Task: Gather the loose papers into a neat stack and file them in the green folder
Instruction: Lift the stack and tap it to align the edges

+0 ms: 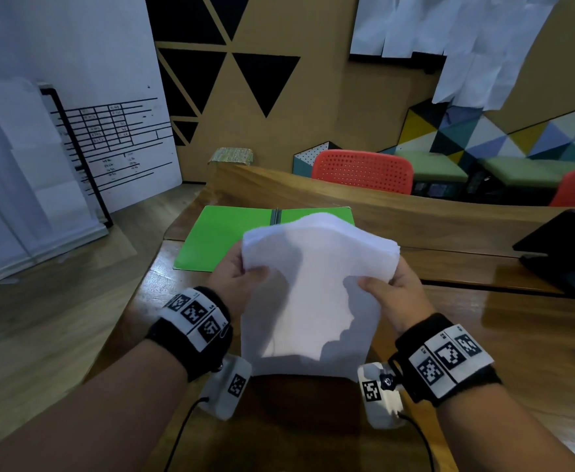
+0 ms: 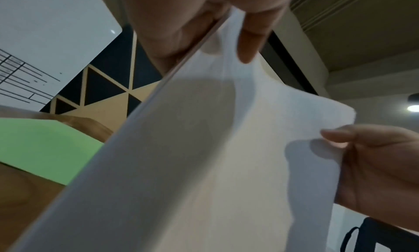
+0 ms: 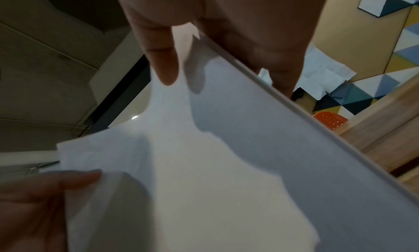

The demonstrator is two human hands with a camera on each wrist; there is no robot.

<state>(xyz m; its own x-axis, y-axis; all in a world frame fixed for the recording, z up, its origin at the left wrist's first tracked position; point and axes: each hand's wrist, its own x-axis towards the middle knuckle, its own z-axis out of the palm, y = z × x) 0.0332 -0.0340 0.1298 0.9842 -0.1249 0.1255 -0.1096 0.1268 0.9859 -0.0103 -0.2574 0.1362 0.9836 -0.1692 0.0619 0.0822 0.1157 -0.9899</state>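
A stack of white papers stands nearly upright above the wooden table, its top edge bowed and drooping away from me. My left hand pinches its left edge, thumb on the near face. My right hand pinches the right edge the same way. The left wrist view shows the papers held between thumb and fingers; the right wrist view shows the same stack with my thumb on it. The green folder lies open flat on the table just behind the papers, partly hidden by them.
A dark laptop sits at the table's right edge. Red chairs stand behind the far table rim. A whiteboard leans at the left, beyond the table's left edge and the wooden floor.
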